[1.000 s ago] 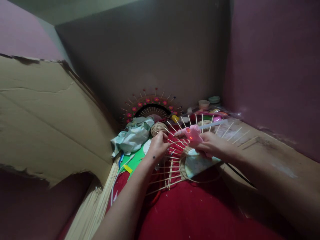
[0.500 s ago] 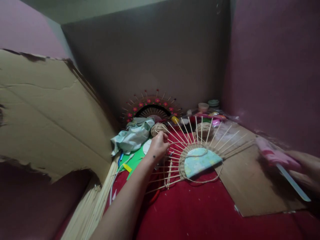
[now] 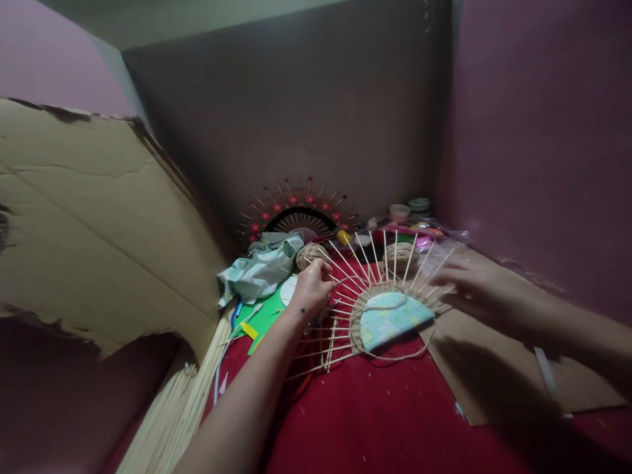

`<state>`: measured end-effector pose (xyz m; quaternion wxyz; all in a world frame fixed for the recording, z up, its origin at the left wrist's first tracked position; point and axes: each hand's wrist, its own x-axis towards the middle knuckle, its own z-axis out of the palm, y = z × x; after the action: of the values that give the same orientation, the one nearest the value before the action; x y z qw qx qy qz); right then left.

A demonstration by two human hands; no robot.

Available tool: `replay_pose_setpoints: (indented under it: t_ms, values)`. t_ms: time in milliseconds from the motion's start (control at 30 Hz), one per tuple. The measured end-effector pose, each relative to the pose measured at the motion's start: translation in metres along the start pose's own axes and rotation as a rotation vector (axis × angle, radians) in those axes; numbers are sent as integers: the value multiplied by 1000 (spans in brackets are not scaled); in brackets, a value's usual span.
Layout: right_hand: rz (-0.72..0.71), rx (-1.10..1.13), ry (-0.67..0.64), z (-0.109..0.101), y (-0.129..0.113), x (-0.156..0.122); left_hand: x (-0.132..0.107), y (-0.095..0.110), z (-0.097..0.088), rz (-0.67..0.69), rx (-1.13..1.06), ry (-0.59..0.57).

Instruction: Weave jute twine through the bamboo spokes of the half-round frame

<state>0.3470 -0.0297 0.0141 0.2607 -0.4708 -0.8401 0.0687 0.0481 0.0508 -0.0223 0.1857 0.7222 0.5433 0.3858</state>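
Thin tan cord pinched tight between left hand thumb and fingers; wrist near straight, forearm angled up from bottom edge. Right hand blurred, held out leftward at right-end pale wooden sticks; its grip can't be told. Sticks fanned from half-round woven tan piece, laid on red cloth, part over flat brown cardboard.

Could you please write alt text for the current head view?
A left hand pinches twine among sticks fanning from a semicircular woven piece with a cloth centre; the blurred right hand is near the opposite side. Behind is a flowered arch.
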Motion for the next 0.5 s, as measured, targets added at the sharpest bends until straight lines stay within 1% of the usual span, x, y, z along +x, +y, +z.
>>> replay_pose_setpoints:
  t_ms: [33, 100, 133, 200, 300, 400, 500]
  values:
    - [-36, 4, -53, 11, -16, 25, 0, 0, 0, 6, -7, 3]
    - [-46, -7, -54, 35, -39, 67, 0, 0, 0, 8, -25, 10]
    - [-35, 0, -53, 47, -46, 84, 0, -1, 0, 7, -38, 14]
    - [-19, -14, -47, 68, -55, 107, 0, -2, 0, 12, -72, 16]
    - [22, -100, -50, 85, -62, 120, 1, -4, 0, 38, -127, 5]
    - [39, -167, -67, 90, -66, 123, 2, -5, 0, 59, -138, 3]
    - [41, -185, -71, 92, -66, 124, 3, -4, 0, 68, -122, 17]
